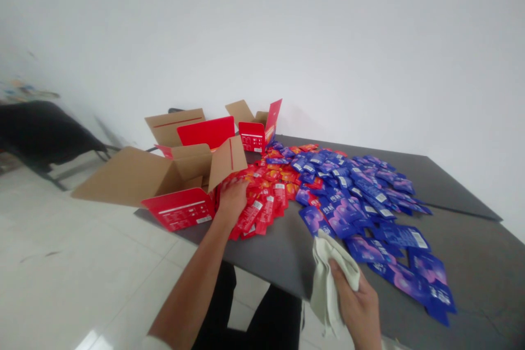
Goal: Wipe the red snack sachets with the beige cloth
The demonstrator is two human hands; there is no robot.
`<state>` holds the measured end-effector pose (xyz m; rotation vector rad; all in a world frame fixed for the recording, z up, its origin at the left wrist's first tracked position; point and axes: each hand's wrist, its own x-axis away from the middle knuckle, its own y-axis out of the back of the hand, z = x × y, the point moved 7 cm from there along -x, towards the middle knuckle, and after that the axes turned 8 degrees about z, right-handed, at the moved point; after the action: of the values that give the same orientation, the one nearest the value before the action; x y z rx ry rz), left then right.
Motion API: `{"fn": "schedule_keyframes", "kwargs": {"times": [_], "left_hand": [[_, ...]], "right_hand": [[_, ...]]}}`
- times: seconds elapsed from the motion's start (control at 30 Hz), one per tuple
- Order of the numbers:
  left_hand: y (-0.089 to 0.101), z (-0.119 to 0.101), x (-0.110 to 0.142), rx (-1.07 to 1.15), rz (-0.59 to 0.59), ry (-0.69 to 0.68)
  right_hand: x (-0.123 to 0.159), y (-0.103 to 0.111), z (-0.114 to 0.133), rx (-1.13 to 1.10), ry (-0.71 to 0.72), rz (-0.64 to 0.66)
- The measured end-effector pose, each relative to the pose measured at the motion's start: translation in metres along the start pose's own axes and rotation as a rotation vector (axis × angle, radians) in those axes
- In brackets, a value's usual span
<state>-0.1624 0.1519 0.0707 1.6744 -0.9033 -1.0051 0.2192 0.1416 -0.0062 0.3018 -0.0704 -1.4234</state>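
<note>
The left hand (232,202) rests on the red sachets (262,209) beside a cardboard carton (135,180), its fingers together, though any grip can't be told. The right hand (353,301) has its fingers clamped on a pale cloth (326,284), near the blue sachets (369,191) and over the table (283,251).

What I count in front of me, kind by kind

My left hand (233,202) and my right hand (356,301) make two, and the right holds the one pale cloth (328,279). I see three open cardboard cartons (139,186), as far as the overlapping flaps let me tell, beside the sachets on one dark table (459,191). The red sachets (262,202) and blue sachets (361,191) run to dozens each, too overlapped to count exactly. One black chair (41,131) stands off to my left.
</note>
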Motion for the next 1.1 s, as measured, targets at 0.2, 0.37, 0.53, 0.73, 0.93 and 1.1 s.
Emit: {"fn": "schedule_keyframes", "kwargs": {"times": [0.2,0.37,0.53,0.73,0.93,1.1], "left_hand": [[0.005,-0.015,0.022,-0.003,-0.008,-0.008],[-0.006,-0.067,0.06,0.043,-0.026,-0.208],[-0.013,-0.115,0.069,0.208,0.053,-0.341],[-0.023,-0.139,-0.014,-0.022,0.181,-0.274],[-0.06,-0.151,-0.084,-0.143,0.266,-0.289],[-0.085,-0.15,-0.112,-0.193,0.322,-0.276]], "right_hand": [[0.001,-0.002,0.005,-0.019,0.026,0.022],[0.002,-0.003,0.013,-0.021,0.069,0.032],[0.004,-0.008,0.013,-0.047,0.117,0.136],[0.007,-0.012,0.02,-0.071,0.162,0.242],[0.006,-0.014,0.026,-0.1,0.191,0.253],[0.005,-0.017,0.026,-0.138,0.21,0.278]]}}
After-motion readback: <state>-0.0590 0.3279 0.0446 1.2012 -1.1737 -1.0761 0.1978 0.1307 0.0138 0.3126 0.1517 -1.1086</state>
